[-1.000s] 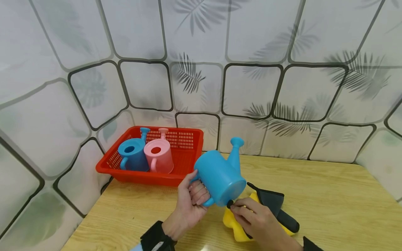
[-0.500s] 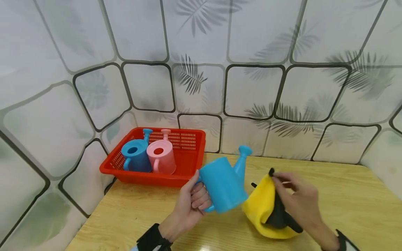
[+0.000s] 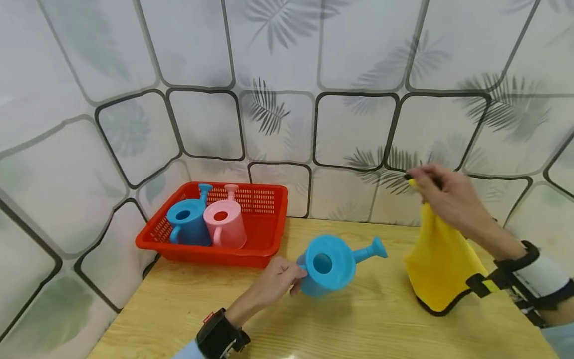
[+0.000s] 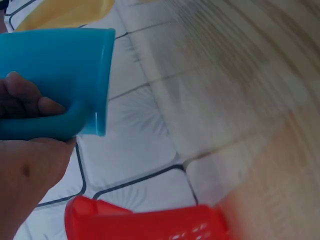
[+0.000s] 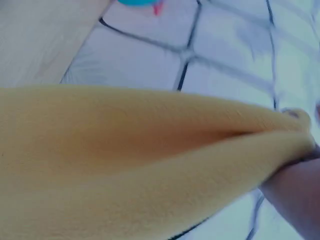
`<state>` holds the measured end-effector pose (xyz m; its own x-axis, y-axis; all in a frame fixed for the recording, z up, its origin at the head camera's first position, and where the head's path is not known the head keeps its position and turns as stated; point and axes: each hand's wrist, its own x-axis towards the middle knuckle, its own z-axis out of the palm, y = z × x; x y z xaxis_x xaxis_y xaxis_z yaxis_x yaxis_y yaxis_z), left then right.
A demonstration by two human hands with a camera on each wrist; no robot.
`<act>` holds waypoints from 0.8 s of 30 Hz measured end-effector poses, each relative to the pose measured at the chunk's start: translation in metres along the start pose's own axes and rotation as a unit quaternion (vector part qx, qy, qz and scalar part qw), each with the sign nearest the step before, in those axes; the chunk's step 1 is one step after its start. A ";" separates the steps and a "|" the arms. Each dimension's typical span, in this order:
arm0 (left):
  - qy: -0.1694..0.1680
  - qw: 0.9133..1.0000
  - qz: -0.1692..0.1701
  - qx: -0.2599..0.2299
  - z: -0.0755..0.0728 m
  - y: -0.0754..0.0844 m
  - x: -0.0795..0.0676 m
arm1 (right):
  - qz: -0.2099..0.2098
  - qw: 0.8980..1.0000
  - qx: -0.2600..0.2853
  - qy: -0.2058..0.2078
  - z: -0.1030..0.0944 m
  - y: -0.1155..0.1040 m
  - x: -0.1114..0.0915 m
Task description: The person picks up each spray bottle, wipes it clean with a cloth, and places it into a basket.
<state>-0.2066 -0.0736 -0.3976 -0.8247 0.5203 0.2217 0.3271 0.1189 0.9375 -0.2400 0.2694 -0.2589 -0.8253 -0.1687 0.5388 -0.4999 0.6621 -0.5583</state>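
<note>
In the head view, my left hand (image 3: pixel 279 281) grips a light blue watering can (image 3: pixel 343 273) by its handle, over the middle of the table. The can's top opening faces the camera and its spout points right. The left wrist view shows fingers curled round the handle, beside the blue wall (image 4: pixel 65 55). My right hand (image 3: pixel 453 197), raised at the right, pinches a yellow cloth (image 3: pixel 437 267) near a black-edged corner. The cloth hangs down in folds, its black-trimmed lower edge close over the table. It fills much of the right wrist view as a yellow fold (image 5: pixel 100 135).
A red plastic basket (image 3: pixel 211 256) stands at the back left of the wooden table (image 3: pixel 314 329). Inside it are a blue watering can (image 3: pixel 190 224) and a pink one (image 3: pixel 230 229), upright side by side. A patterned wall covering (image 3: pixel 278 124) rises behind the table.
My right hand has lifted the bunched cloth off the table, up and to the right, and it now hangs. My left hand has turned the watering can from bottom-showing to opening-showing, lowering it slightly.
</note>
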 end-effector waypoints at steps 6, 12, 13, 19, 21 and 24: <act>-0.025 0.998 0.010 0.052 -0.002 -0.004 0.001 | -0.282 0.946 -0.016 -0.158 0.072 -0.048 -0.030; -0.033 0.995 0.023 0.087 -0.004 -0.003 0.001 | -0.302 0.946 -0.003 -0.116 0.099 -0.055 -0.043; -0.032 0.995 0.024 0.090 -0.003 -0.002 0.001 | -0.301 0.947 -0.001 -0.110 0.101 -0.055 -0.042; -0.035 0.994 0.022 0.104 0.000 -0.003 0.003 | -0.351 0.932 0.016 -0.087 0.113 -0.055 -0.045; -0.037 0.994 0.024 0.101 0.001 -0.004 0.003 | -0.367 0.925 0.019 -0.097 0.116 -0.057 -0.048; -0.043 0.994 0.025 0.098 0.001 -0.004 0.003 | -0.388 0.912 0.017 -0.129 0.117 -0.058 -0.055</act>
<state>-0.2102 -0.0720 -0.4011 -0.7651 0.5993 0.2353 0.4577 0.2492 0.8535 -0.1963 0.1548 -0.3301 -0.2515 -0.7461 0.6165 -0.9642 0.2485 -0.0927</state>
